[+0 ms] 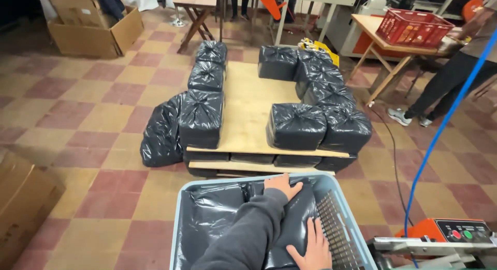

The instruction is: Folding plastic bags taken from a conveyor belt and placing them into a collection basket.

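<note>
Head view shows both hands flat and open on a black bagged bundle (297, 218) lying in the pale blue crate (352, 223), left hand (282, 185) at its far top edge, right hand (312, 247) on its near side, long axis running away from the person

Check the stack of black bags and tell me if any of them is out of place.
One is. A black bagged bundle sits on the tiled floor, leaning against the left side of the plywood sheet, while the others stand in rows on it. Both hands, left and right, rest on a bundle in the grey crate.
</note>
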